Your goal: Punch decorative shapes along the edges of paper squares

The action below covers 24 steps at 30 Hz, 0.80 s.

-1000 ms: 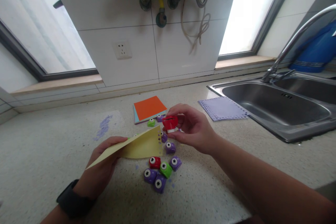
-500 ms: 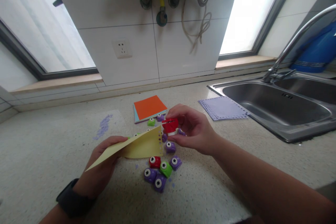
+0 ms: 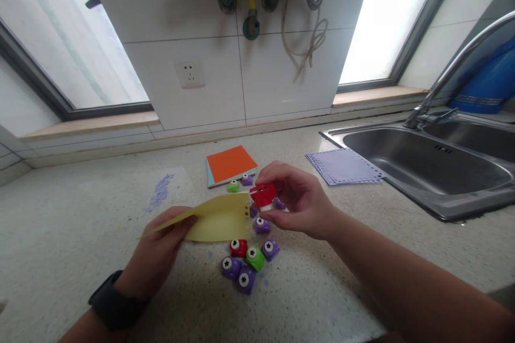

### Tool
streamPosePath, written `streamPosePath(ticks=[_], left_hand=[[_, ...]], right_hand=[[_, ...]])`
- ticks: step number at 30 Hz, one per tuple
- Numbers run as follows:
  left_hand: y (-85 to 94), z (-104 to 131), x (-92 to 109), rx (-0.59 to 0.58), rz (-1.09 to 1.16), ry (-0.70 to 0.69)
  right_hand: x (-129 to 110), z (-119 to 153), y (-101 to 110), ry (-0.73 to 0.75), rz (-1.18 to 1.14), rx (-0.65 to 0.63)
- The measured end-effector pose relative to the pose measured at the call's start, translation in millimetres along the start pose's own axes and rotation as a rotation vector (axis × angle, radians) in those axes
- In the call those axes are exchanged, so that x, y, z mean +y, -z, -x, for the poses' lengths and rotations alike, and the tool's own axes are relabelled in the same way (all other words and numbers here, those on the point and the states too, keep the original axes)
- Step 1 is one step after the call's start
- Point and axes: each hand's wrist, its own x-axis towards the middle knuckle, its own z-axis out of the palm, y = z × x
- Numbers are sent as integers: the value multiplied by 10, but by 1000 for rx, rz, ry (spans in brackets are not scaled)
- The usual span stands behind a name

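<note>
A yellow sheet of paper (image 3: 219,220) with small holes along its right edge is held in my left hand (image 3: 161,249), fingers closed on it. Between the thumb and fingers of my right hand (image 3: 300,198) is a red punch (image 3: 263,194) with a white base, at the sheet's upper right corner. Below the sheet lie a red-topped punch (image 3: 238,248), a green punch (image 3: 255,259) and several purple punches (image 3: 245,280). More purple and green punches sit behind the sheet, partly hidden by it.
An orange sheet (image 3: 232,163) tops a paper stack at the back. Purple sheets (image 3: 341,166) with punched edges lie beside the steel sink (image 3: 418,166). Purple paper bits (image 3: 161,193) are scattered on the left of the counter (image 3: 96,214).
The yellow sheet has tilted, its left part now lower and flatter, as my left hand turned slightly. My right hand still holds the red punch near its corner. The view has shifted slightly.
</note>
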Motion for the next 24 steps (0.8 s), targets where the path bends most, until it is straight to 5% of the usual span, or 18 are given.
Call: streamPosePath(ticks=[9, 18, 24], left_hand=[[4, 19, 30, -46, -39, 8], [-68, 69, 70, -137, 302, 214], [-60, 71, 108, -135, 279, 209]], right_hand=[[39, 12, 20, -156, 44, 20], [102, -4, -1, -667, -166, 156], [180, -15, 4, -726, -117, 183]])
